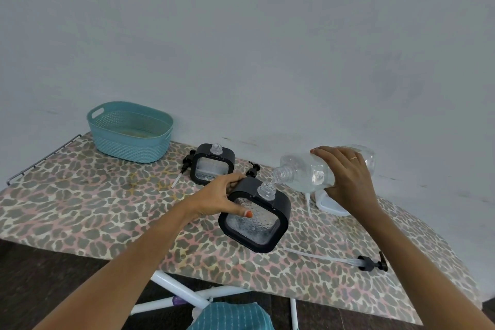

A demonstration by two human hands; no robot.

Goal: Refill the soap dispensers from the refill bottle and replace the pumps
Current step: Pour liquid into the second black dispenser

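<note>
My left hand (220, 200) grips a square black-framed soap dispenser (254, 218) with a clear threaded neck, standing on the leopard-print board (93, 203). My right hand (348, 177) holds the clear refill bottle (305, 170) tipped sideways, its open mouth right above the dispenser's neck. A second open dispenser (213, 163) stands behind. One black pump (371, 262) with a long tube lies at the front right. Another pump (186, 163) lies left of the rear dispenser, and a third (253, 170) shows between the two dispensers.
A teal woven basket (130, 132) sits at the back left of the board, near the wall. A white cap or lid (330, 205) lies under the refill bottle. White board legs (187, 295) and dark floor show below the front edge.
</note>
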